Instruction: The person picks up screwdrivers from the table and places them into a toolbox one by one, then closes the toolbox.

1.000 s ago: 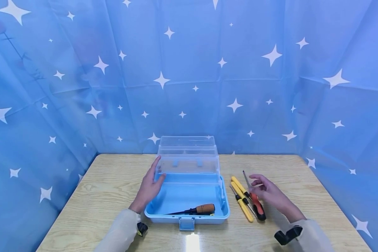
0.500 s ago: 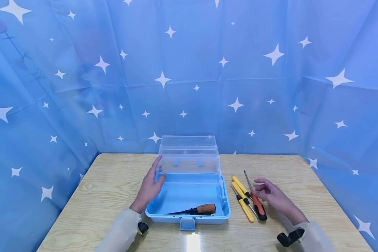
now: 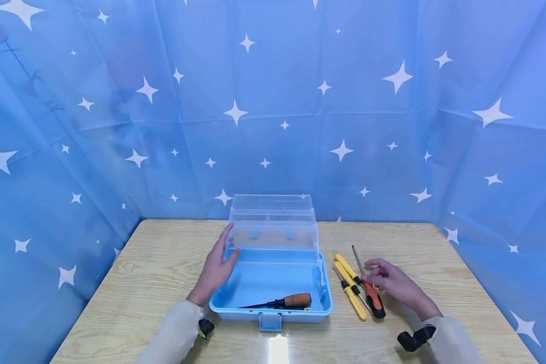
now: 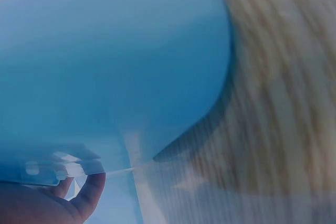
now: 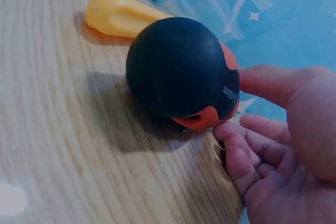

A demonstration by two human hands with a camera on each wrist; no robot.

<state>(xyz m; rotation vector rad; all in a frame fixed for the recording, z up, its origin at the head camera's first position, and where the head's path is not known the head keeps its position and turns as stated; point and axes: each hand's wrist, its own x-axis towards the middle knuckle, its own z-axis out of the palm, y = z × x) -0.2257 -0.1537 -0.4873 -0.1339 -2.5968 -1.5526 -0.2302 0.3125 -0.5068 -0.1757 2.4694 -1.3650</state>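
A light blue toolbox (image 3: 227, 314) stands with its clear lid (image 3: 273, 232) raised. My left hand (image 3: 216, 273) holds the lid's left edge, thumb in front and fingers behind; the left wrist view shows fingers (image 4: 94, 195) curled at the clear edge. Inside the box lies a screwdriver with a brown handle (image 3: 297, 301). To the right, my right hand (image 3: 393, 285) pinches the handle of a red and black screwdriver (image 3: 373, 298) between thumb and fingers. Its black butt end (image 5: 176, 66) faces the right wrist camera. The screwdriver lies along the table, its metal shaft pointing away.
Several yellow-handled tools (image 3: 354, 303) lie close together between the toolbox and the red screwdriver. A blue latch (image 3: 270, 322) hangs at the box's front. The wooden table (image 3: 164, 253) ends at a blue star-patterned curtain (image 3: 273, 101) behind.
My right hand has drawn back a little from over the screwdriver's shaft, and its fingers have closed in at the handle. The left hand stays at the lid.
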